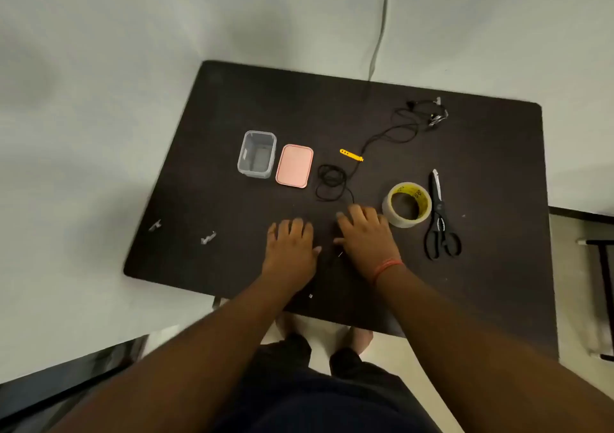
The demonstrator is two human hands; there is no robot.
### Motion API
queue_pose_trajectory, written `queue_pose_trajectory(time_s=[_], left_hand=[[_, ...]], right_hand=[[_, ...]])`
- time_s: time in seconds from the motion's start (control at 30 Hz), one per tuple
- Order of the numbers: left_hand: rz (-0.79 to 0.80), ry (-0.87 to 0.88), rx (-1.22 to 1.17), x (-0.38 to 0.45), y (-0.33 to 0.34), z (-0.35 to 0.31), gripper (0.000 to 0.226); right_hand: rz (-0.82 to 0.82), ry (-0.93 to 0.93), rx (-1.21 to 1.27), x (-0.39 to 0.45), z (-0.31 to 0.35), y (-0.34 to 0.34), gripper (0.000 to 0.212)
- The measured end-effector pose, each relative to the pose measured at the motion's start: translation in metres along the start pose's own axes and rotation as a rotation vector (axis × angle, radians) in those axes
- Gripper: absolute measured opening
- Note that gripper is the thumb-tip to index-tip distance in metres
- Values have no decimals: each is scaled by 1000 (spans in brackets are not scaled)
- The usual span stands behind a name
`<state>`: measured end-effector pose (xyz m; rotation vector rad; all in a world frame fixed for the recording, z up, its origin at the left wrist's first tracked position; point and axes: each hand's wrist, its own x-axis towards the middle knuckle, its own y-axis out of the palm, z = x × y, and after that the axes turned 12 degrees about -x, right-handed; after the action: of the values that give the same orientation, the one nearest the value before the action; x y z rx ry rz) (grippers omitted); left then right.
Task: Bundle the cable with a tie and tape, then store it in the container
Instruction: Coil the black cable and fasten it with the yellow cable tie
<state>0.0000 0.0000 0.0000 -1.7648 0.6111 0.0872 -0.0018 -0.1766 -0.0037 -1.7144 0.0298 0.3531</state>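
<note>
A thin black cable [330, 180] lies loosely coiled mid-table and trails away to the far right, where it ends in a small tangle [432, 114]. A yellow tie [351, 155] lies beside it. The clear container [256, 154] stands open at the left, its pink lid [294, 166] flat next to it. A roll of clear tape [407, 204] sits right of my right hand [365, 233]. My left hand [292, 243] and right hand rest palm-down on the table near the front, fingers spread, holding nothing. The cable's near end runs under my right hand's fingertips.
Black scissors [440, 220] lie right of the tape. Two small crumpled scraps [208, 237] lie at the table's [481, 286] front left. A grey cord [380, 27] hangs behind the table. My legs and feet show below the front edge.
</note>
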Motion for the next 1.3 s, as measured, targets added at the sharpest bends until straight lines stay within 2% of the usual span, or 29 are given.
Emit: queue_pose_trajectory(time_s=[0.07, 0.17, 0.27, 0.4, 0.47, 0.53, 0.63, 0.7, 0.73, 0.8, 0.9, 1.03, 1.1, 1.13, 1.2, 1.3], left_hand=[[42, -85, -55, -6, 9, -2, 51], [98, -65, -63, -16, 28, -3, 56], [138, -41, -69, -18, 35, -3, 58], [143, 6, -63, -20, 42, -4, 28], [135, -33, -151, -18, 42, -3, 19], [143, -173, -397, -15, 33, -7, 16], [252, -368, -942, -18, 3, -15, 14], [363, -436, -1216, -22, -28, -19, 16], [404, -444, -1334, -23, -45, -20, 20], [412, -404, -1556, -23, -79, -26, 25], [313, -282, -1817, -18, -133, -42, 30], [111, -33, -2110, -3, -196, -69, 29], [-29, 76, -2057, 10, -219, -82, 29], [-100, 101, -1972, 14, -226, -87, 28], [-201, 156, -1740, 21, -239, -97, 27], [-161, 237, -1472, 16, -244, -106, 24]], right_hand=[[48, -117, -39, -2, 8, 5, 41], [121, -202, -17, -11, 18, 16, 41], [103, -232, 6, -18, 18, 21, 39], [120, -260, 0, -25, 13, 23, 40], [88, -254, 5, -24, 12, 21, 39], [13, -226, 43, -20, 7, 15, 33], [-116, -208, 115, -10, -6, -1, 19], [-211, -189, 207, -3, -18, -15, 11], [-237, -164, 297, 1, -23, -23, 16], [-247, -71, 548, 4, -33, -42, 24], [-314, 59, 831, 8, -38, -64, 16], [-314, 7, 892, -1, -28, -109, 23], [-298, -25, 749, -11, -25, -140, 32], [-319, -43, 653, -18, -24, -153, 29], [-480, -66, 496, -30, -31, -188, 13], [-609, -43, 476, -38, -58, -239, 9]])
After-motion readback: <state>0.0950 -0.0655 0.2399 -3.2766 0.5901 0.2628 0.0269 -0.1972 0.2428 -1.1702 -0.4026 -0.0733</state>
